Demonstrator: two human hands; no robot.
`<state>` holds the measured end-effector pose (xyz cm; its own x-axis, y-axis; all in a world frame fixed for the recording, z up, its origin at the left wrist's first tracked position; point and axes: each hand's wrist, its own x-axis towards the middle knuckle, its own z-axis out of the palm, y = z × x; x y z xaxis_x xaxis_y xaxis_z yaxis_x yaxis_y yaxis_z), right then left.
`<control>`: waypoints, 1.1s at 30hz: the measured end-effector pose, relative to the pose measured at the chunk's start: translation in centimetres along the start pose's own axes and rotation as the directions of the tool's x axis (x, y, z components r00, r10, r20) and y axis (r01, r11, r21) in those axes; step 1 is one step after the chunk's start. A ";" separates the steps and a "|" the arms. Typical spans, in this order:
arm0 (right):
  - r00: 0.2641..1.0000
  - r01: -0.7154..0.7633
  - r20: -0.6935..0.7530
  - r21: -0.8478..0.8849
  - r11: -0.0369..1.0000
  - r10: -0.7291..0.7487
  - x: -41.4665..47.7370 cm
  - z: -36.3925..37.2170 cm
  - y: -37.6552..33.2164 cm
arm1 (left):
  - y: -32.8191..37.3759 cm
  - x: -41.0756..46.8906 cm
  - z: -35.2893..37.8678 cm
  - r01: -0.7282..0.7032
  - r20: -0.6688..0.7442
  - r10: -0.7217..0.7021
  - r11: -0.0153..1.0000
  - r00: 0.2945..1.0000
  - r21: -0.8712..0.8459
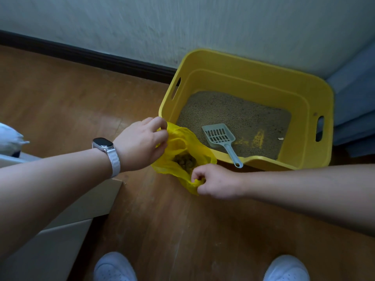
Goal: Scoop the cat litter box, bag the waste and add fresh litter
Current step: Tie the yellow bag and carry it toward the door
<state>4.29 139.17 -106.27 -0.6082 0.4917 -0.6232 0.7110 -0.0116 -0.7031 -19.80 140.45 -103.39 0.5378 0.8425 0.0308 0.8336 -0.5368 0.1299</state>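
Observation:
A yellow litter box [316,92] stands on the wooden floor against the wall, with grey-brown litter [239,112] in it. A pale grey slotted scoop [220,136] lies in the litter, its handle resting over the box's front rim. Just in front of the box's left corner sits a yellow plastic bag [178,142] with dark clumps of waste [185,160] inside. My left hand [140,144] grips the bag's far handle. My right hand [215,182] pinches the near handle. The bag's mouth is held apart between them.
A pale flat-topped piece of furniture [60,220] lies under my left forearm at the lower left. A white bag or cloth [10,138] shows at the left edge. Blue fabric [355,102] stands right of the box. My two white shoes [115,267] are at the bottom.

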 end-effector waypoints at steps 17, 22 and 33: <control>0.728 0.440 -0.638 0.156 0.885 -0.250 -5.3 -8.1 -4.1 | 2.7 4.2 -6.4 0.401 0.095 -0.509 0.537 0.856 -0.742; 0.690 0.394 -0.649 -0.032 0.919 -0.319 -6.1 -10.9 -5.4 | 3.2 4.9 -8.5 0.324 0.041 -0.438 0.595 0.898 -0.736; 0.703 0.435 -0.635 0.027 0.900 -0.321 -5.6 -12.1 -6.4 | 6.4 6.8 -8.1 0.274 0.204 -0.280 0.240 0.938 -0.931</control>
<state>7.34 147.00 -94.13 -0.4316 0.9021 0.0050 0.3653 0.1798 -0.9134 -11.84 143.10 -94.28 0.2971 0.9316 -0.2094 0.2304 0.1429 0.9626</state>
